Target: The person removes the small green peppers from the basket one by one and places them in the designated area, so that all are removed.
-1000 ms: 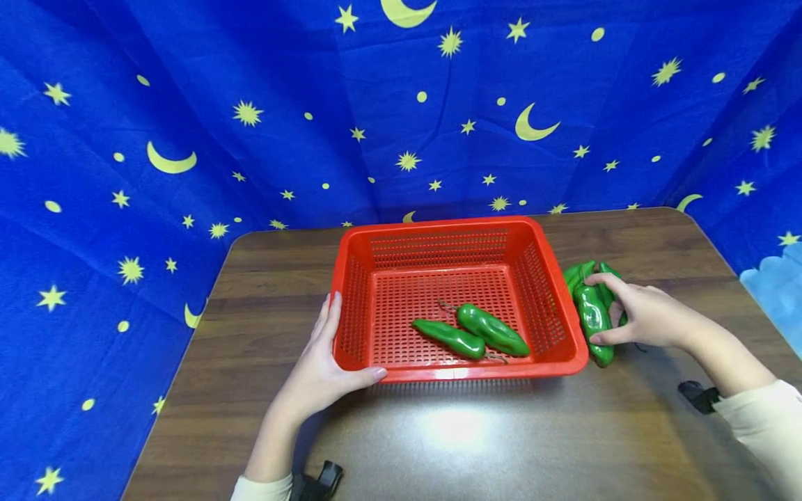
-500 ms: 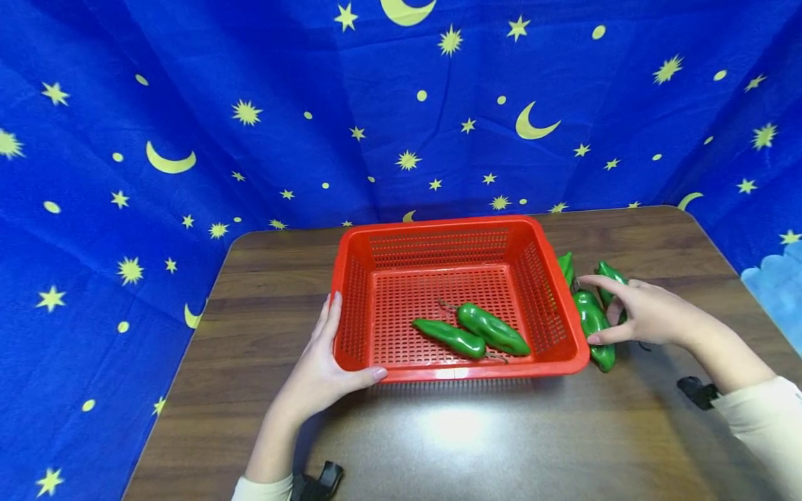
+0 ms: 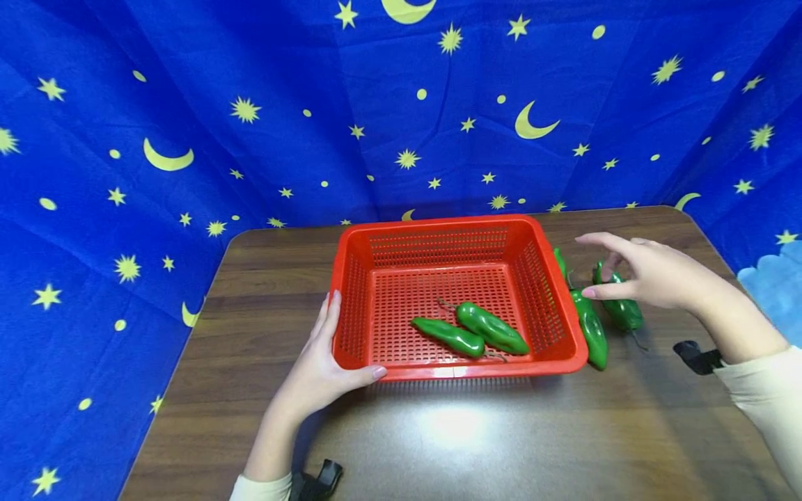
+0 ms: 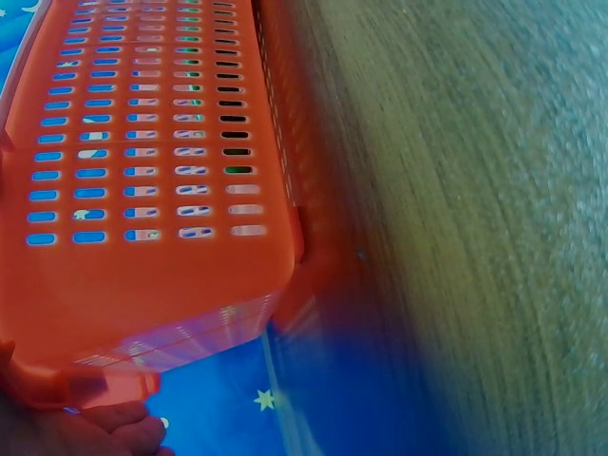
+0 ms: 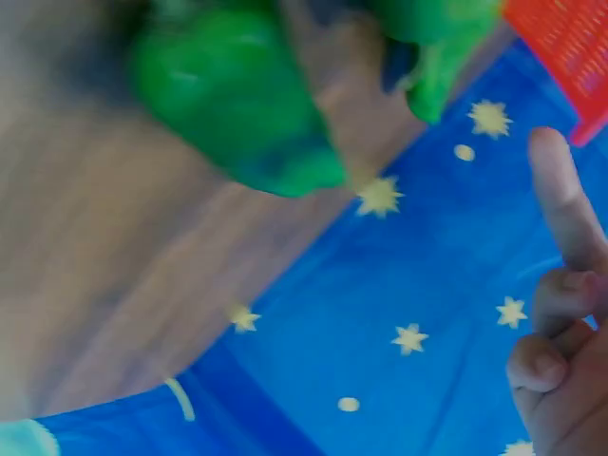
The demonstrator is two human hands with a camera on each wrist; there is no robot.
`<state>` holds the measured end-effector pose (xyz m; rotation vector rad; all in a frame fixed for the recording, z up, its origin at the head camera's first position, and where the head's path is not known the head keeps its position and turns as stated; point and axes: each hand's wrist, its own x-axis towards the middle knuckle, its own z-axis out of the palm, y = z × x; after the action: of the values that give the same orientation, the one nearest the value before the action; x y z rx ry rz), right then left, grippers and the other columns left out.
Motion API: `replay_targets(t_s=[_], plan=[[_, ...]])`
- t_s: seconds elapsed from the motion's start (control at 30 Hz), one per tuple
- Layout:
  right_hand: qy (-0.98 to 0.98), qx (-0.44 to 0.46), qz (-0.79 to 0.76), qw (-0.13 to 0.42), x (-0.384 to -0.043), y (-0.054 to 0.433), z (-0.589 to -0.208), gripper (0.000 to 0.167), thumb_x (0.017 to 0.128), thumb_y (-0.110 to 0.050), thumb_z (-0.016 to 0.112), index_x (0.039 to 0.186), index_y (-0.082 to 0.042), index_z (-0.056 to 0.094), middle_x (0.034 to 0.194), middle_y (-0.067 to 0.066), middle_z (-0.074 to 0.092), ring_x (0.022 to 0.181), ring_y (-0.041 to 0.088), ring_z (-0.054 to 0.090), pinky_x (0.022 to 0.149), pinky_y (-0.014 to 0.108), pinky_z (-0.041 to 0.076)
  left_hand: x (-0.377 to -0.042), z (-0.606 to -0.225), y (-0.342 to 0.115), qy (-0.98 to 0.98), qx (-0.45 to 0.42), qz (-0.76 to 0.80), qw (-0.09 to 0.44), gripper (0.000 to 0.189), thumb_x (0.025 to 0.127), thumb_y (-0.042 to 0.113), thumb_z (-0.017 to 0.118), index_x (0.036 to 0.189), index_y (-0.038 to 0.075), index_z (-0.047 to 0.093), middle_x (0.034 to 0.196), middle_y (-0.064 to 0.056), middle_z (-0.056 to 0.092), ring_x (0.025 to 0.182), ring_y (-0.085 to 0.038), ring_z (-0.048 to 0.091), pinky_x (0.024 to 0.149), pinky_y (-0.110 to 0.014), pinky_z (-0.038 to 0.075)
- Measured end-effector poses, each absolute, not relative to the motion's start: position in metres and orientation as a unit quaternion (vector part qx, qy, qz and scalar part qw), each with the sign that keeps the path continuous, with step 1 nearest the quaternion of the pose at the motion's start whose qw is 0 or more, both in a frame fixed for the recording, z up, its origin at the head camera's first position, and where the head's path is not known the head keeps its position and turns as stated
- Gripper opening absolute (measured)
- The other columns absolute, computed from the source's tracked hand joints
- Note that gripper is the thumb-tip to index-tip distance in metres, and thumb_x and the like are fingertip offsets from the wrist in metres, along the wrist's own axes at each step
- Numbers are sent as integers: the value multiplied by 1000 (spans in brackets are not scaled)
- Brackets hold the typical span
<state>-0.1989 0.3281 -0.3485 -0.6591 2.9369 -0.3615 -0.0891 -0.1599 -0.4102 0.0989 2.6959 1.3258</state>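
Note:
My left hand [image 3: 316,372] holds the near left corner of a red slotted plastic basket [image 3: 438,224], thumb along the front rim and fingers at the left wall. In the left wrist view, my curled fingers [image 4: 123,427] show at the basket's rim. Two glossy green peppers, one farther right [image 3: 493,328] and one nearer left [image 3: 447,337], lie on the basket floor. My right hand [image 3: 658,275] hovers beyond the basket's right side with nothing in its grasp, thumb and index finger apart. Below it lie one green pepper [image 3: 592,334] against the basket and another [image 3: 626,313] farther right.
Part of a further green pepper [image 3: 560,263] shows behind the basket's right rim. The wooden table [image 3: 250,313] ends at a blue curtain [image 3: 282,90] with yellow stars and moons. A light blue fluffy thing [image 3: 773,292] is at the far right.
My right hand has let go of the pepper by the basket and risen away from it. The peppers there have spread apart. My left hand and the basket stay put.

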Motion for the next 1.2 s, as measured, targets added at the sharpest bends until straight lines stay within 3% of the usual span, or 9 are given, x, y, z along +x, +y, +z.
replay_targets(t_s=[0.13,0.23,0.33,0.57,0.7,0.87,1.07,1.2], plan=[[961,-247,-127,13,-207,313,-333,74,80,-43,82,143,-23,49,84,-12,67,66,7,52,64,32,41,-89,-410,-160,896,33,438,67,135,63,59,88,158,38,-5,168,4,-8,153,-38,9,113,-67,26],[954,-266,-134,15,-213,300,-324,73,80,-40,82,143,-23,49,88,-11,69,76,10,59,67,36,45,-89,-410,-160,894,31,442,69,134,63,58,88,158,39,-5,168,5,-8,153,-37,9,113,-67,28],[947,-279,-151,38,-217,286,-317,75,81,-41,82,145,-23,48,93,-7,69,83,12,61,69,37,46,-90,-410,-161,893,32,443,69,134,64,58,88,158,40,-5,168,5,-8,153,-38,11,112,-67,29],[923,-324,-182,105,-225,254,-312,81,78,-44,83,147,-31,42,99,-1,67,59,10,47,57,26,41,-89,-409,-160,890,34,449,71,133,64,56,88,158,40,-5,168,6,-9,153,-38,11,111,-67,30],[908,-351,-178,141,-228,241,-315,88,75,-44,84,149,-31,38,103,2,67,72,14,56,66,29,45,-88,-408,-160,890,32,448,72,133,64,57,88,158,40,-5,168,5,-9,153,-39,11,112,-67,29],[903,-374,-132,167,-226,227,-325,91,73,-47,85,150,-36,36,102,-5,66,92,17,59,78,34,45,-88,-408,-160,893,28,444,70,134,64,58,88,158,40,-5,168,4,-8,153,-38,10,112,-67,29],[892,-387,-82,219,-222,209,-342,102,70,-44,87,153,-42,27,90,-4,62,86,14,54,76,34,45,-89,-409,-160,893,28,445,70,133,64,58,88,158,41,-5,168,5,-8,153,-38,11,111,-67,30],[881,-380,-71,272,-219,199,-352,107,70,-41,89,154,-42,23,100,1,67,86,16,57,80,37,47,-88,-409,-160,891,30,448,69,133,64,57,88,158,39,-4,168,5,-8,153,-37,11,112,-67,30]])
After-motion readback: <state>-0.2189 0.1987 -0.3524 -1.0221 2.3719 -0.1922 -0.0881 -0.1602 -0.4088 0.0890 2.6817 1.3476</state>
